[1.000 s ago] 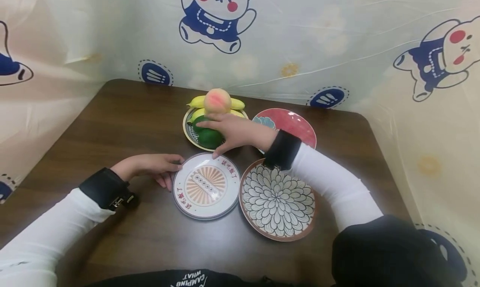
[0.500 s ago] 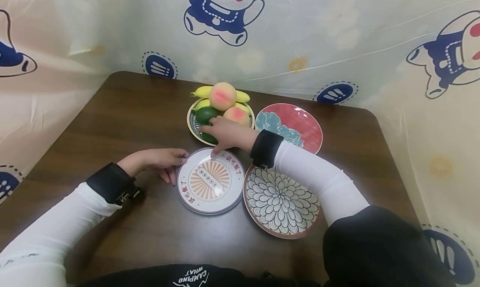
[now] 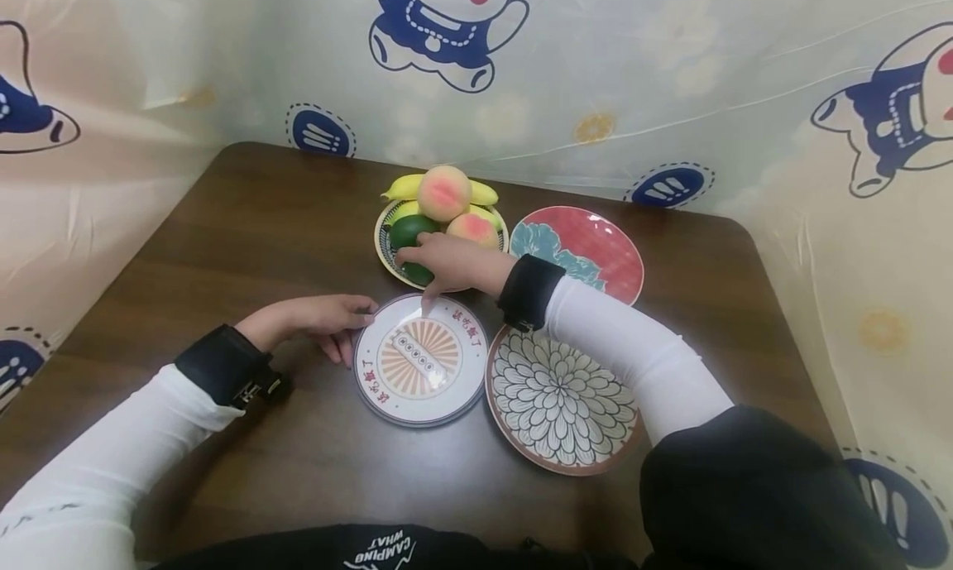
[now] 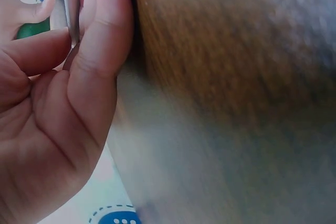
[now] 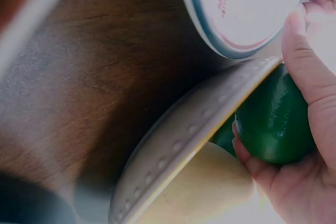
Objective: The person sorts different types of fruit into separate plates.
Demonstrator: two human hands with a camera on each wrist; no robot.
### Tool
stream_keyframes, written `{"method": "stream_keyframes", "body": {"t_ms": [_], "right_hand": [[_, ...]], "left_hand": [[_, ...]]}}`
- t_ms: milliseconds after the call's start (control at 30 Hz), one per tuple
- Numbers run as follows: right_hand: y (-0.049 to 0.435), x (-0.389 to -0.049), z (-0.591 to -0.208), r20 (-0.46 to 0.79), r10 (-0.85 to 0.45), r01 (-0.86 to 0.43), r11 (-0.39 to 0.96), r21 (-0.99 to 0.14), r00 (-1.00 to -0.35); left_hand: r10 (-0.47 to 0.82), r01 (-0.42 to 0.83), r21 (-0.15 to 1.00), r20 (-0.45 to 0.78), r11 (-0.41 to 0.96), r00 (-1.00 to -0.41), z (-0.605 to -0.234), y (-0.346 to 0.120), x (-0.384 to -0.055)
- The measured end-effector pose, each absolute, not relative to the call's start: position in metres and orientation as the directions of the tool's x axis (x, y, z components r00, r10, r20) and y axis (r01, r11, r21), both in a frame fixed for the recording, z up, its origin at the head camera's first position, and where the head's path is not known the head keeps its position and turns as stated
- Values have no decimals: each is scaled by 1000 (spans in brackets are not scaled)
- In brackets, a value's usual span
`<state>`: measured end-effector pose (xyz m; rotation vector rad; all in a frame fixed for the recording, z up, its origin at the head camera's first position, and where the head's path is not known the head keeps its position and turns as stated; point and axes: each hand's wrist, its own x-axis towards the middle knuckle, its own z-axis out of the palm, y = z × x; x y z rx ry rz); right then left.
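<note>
My left hand (image 3: 323, 320) pinches the left rim of a white plate (image 3: 447, 409) with an orange ray pattern. In the left wrist view its thumb lies on top and the fingers underneath. A second plate edge shows below this one. My right hand (image 3: 454, 264) reaches to the front of a patterned fruit bowl (image 3: 381, 260). In the right wrist view its fingers curl round a smooth dark green fruit (image 5: 275, 124), with the thumb extended along it. Another green fruit (image 3: 409, 229), two peaches (image 3: 444, 193) and several bananas (image 3: 404, 187) are in the bowl.
A red plate with blue flowers (image 3: 614, 260) lies behind the right forearm. In front of it sits a brown-rimmed plate with a petal pattern (image 3: 558, 400), right beside the white plate. The brown table (image 3: 283, 222) meets a printed curtain (image 3: 521, 74) at the back.
My right hand has drawn back toward the front of the bowl, uncovering the second peach. The left hand keeps its place at the plate's rim. The head view has shifted slightly.
</note>
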<state>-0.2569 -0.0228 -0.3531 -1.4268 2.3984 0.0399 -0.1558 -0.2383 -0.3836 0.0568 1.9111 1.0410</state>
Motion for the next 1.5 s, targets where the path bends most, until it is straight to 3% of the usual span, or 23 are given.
{"method": "stream_keyframes", "body": {"t_ms": [467,767,1033,1133,1233,1400,1500], "right_hand": [[-12,-262,-345,-252,-878,-834,471,-288,-408],[-13,-257,-342,-195,-909,-887,407,-216,-369],[0,-244,-308,-129,-914,-899,403,-171,-385],[6,-226,-298,-112,-931,-922,361,-142,-347],[11,-203,-298,-118,-956,-949,283,-136,-268],[16,-163,-320,-158,-979,-979,152,-139,-130],[17,-144,-338,-193,-976,-981,130,-145,-101]], "left_hand": [[429,-317,675,-695,666,-577,-382,-235,-164],[426,-349,673,-706,652,-566,-387,-242,-154],[412,-343,669,-703,659,-580,-385,-241,-151],[420,-333,677,-695,656,-584,-385,-239,-152],[430,-324,686,-685,651,-588,-384,-238,-154],[444,-305,694,-675,652,-589,-384,-236,-154],[439,-303,691,-676,656,-592,-384,-236,-153]]}}
